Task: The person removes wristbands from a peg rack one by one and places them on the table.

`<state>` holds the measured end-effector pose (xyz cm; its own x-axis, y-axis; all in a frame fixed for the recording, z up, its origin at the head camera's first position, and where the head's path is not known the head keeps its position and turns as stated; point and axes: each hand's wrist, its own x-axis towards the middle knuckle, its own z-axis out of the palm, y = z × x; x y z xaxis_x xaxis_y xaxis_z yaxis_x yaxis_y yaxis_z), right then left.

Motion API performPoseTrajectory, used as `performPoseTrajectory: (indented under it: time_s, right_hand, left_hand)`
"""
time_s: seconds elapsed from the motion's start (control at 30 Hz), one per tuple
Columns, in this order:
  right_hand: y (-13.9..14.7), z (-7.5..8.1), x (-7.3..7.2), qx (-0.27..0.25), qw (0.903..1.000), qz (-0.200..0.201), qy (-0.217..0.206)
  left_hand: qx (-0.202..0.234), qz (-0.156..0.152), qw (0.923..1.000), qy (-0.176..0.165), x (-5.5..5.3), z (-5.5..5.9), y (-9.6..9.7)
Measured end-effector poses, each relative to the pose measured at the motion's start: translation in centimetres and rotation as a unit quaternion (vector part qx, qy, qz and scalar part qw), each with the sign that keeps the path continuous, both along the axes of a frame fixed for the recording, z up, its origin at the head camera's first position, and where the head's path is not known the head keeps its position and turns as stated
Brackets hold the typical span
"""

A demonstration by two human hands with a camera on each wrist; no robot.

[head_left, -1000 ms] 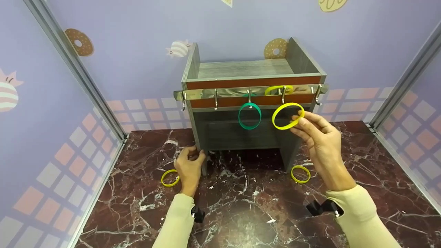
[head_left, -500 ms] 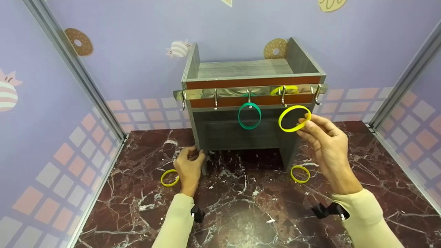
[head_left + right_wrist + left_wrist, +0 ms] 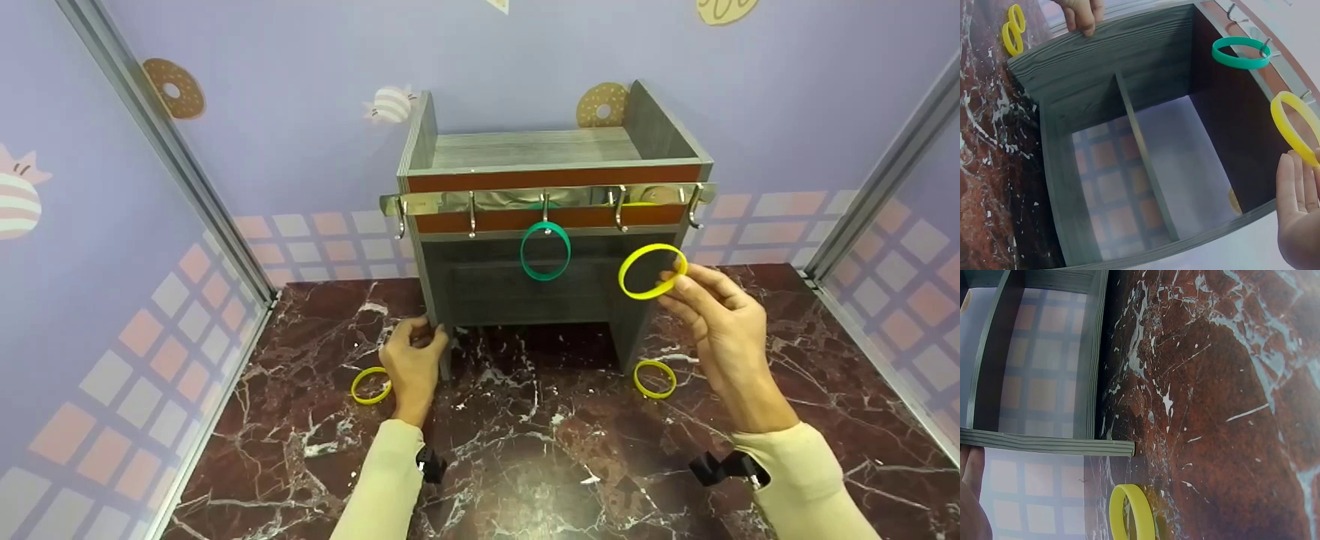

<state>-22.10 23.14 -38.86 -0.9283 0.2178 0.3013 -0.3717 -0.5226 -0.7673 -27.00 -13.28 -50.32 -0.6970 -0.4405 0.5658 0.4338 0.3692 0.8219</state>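
In the head view my right hand (image 3: 731, 334) pinches a yellow silicone wristband (image 3: 652, 271) between thumb and fingers, apart from the hook rail and below its right part. The right wrist view shows the same yellow wristband (image 3: 1292, 126) at its right edge. A green wristband (image 3: 546, 251) hangs on the middle hook (image 3: 546, 206) of the metal rail (image 3: 442, 202). My left hand (image 3: 412, 367) grips the lower left side panel of the grey wooden shelf (image 3: 431, 300), thumb at its front edge; part of its fingers is hidden behind the panel.
One yellow wristband (image 3: 371, 385) lies on the marbled table (image 3: 517, 465) beside my left hand. Another yellow wristband (image 3: 655, 379) lies near the shelf's right foot. Further hooks (image 3: 472, 215) line the rail. Patterned walls (image 3: 285, 112) enclose the table behind and at both sides.
My right hand has moved right and down with the yellow wristband, farther from the hooks. The left hand stays at the shelf. The green wristband still hangs in place.
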Motion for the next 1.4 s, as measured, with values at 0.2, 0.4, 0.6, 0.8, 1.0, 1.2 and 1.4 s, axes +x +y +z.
performPoseTrajectory:
  time_s: [0.2, 0.4, 0.6, 0.8, 1.0, 1.2, 1.4]
  right_hand:
    - [0.6, -1.0, 0.1, -0.007, 1.0000, -0.003, -0.005]
    - [1.4, -1.9, 0.3, -0.013, 0.9996, -0.009, -0.024]
    - [2.1, -2.9, 0.5, -0.016, 0.9990, -0.014, -0.039]
    - [2.8, -3.9, 0.6, -0.011, 0.9977, -0.025, -0.062]
    - [3.6, -4.9, 0.7, -0.008, 0.9961, -0.025, -0.084]
    - [4.4, -5.8, 0.6, -0.008, 0.9936, -0.035, -0.107]
    - [5.2, -6.8, 0.6, -0.014, 0.9917, -0.042, -0.121]
  left_hand:
    - [0.004, -0.002, 1.0000, -0.008, 0.0, 0.0, 0.0]
    - [0.008, -0.002, 1.0000, -0.002, 0.0, 0.0, 0.1]
    - [0.010, -0.003, 0.9999, -0.001, -0.1, 0.0, 0.1]
    - [0.005, 0.000, 1.0000, 0.004, -0.1, -0.1, 0.0]
    - [0.009, -0.004, 0.9999, 0.012, -0.1, -0.1, 0.1]
    - [0.005, -0.004, 0.9997, 0.025, -0.1, -0.1, 0.1]
    - [-0.004, -0.002, 0.9994, 0.035, -0.1, -0.3, 0.1]
